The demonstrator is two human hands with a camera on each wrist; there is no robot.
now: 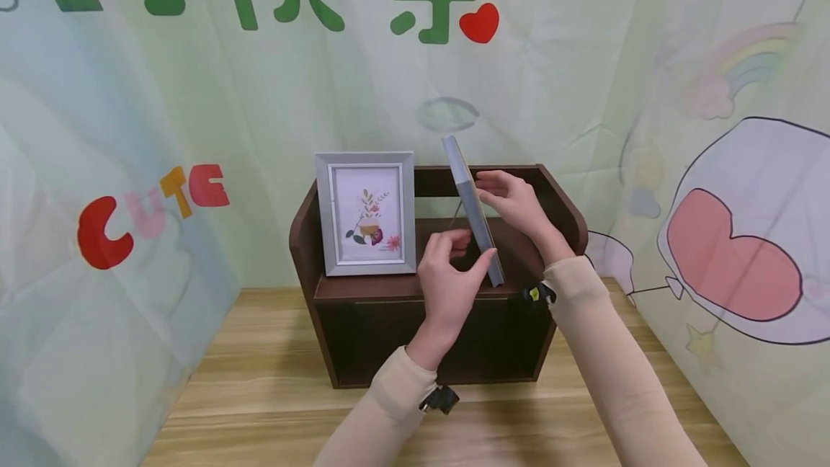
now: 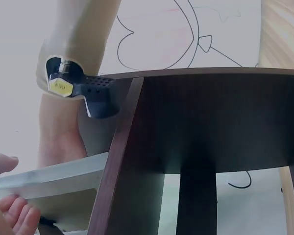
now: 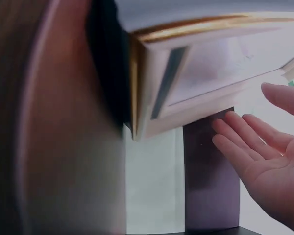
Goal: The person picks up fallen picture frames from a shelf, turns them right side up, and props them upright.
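Observation:
A second picture frame [image 1: 476, 211] stands almost edge-on at the right of the dark brown shelf unit [image 1: 369, 288], its picture side facing right. My left hand [image 1: 447, 276] holds it at the near edge, low down, with the thumb on the picture side and the curled fingers behind its back. My right hand [image 1: 515, 204] is beside the upper part on the picture side. In the right wrist view, its fingers [image 3: 257, 147] are spread and apart from the frame. A grey picture frame [image 1: 407, 215] with a flower picture stands upright at the shelf's left.
The shelf unit rests on a wood-grain table [image 1: 259, 359], with a raised side panel [image 1: 564, 215] close to my right hand. Below the shelf is a dark open compartment [image 1: 434, 341]. A printed cloth [image 1: 570, 92] hangs behind and at both sides.

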